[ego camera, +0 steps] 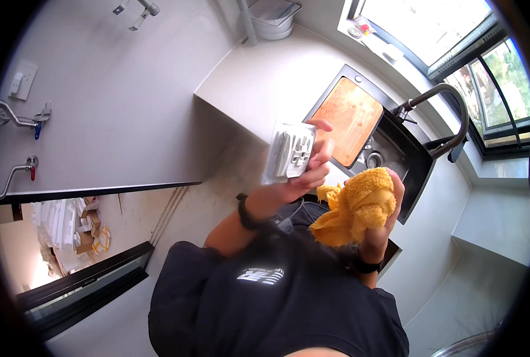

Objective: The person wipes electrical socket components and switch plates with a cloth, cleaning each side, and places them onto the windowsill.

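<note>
My left hand (311, 172) holds up a clear plastic blister-type package (289, 151) with white and grey shapes on it. Its fingers wrap the package's right edge, with the index finger raised; what the pieces are is too unclear to tell. In my right hand (395, 192) is a bunched yellow terry cloth (358, 207), gripped from its right side, with a loose end hanging to the left. The cloth covers much of that palm. Both hands are in front of my chest, apart from each other, on the near side of the sink.
A wooden cutting board (349, 118) lies across part of a dark sink (398, 156) with a curved faucet (459, 98). The pale countertop (265, 80) carries a white container (271, 20) at its far end. Valves (37, 125) project from the left wall. A window (492, 89) borders the sink.
</note>
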Tool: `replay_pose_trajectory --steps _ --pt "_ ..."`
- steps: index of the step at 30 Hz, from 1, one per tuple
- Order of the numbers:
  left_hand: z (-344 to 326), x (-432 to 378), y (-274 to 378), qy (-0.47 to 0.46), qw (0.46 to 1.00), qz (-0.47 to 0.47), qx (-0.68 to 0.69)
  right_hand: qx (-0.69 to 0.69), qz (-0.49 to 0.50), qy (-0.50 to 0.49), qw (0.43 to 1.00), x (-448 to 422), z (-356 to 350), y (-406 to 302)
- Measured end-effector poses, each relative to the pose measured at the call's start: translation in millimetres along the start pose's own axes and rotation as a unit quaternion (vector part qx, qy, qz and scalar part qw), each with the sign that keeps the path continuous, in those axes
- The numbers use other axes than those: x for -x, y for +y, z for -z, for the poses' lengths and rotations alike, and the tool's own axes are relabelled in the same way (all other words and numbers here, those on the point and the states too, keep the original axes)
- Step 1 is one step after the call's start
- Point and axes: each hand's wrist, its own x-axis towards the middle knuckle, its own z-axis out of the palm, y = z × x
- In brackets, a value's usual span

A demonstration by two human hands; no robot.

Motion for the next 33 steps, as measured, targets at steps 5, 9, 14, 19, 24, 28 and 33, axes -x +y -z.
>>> replay_pose_trajectory --steps 5,9,14,19,24,28,33 --pt "-1 5 -4 0.006 1.0 -0.018 0.019 -0.023 -0.024 -0.027 0.999 -7 -3 -1" --pt "5 -5 -4 0.03 0.999 -0.02 0.009 -0.009 -0.004 -0.026 1.0 -17 6 5" --pt "4 -44 4 0.093 0.988 0.009 -0.124 -0.178 -0.04 0.06 0.981 -50 18 0" --pt "37 -93 6 0.233 0.919 0.063 -0.311 -0.101 0.013 0.088 0.991 -90 57 15" --pt "95 -140 8 0.225 0.903 0.154 -0.332 -0.036 0.002 0.153 0.987 -99 89 28" --pt "138 -205 10 0.19 0.849 0.234 -0.434 -0.025 -0.032 0.244 0.969 -95 97 21" --pt "231 -297 -6 0.204 0.77 0.226 -0.56 -0.02 -0.029 0.319 0.947 -88 120 46"
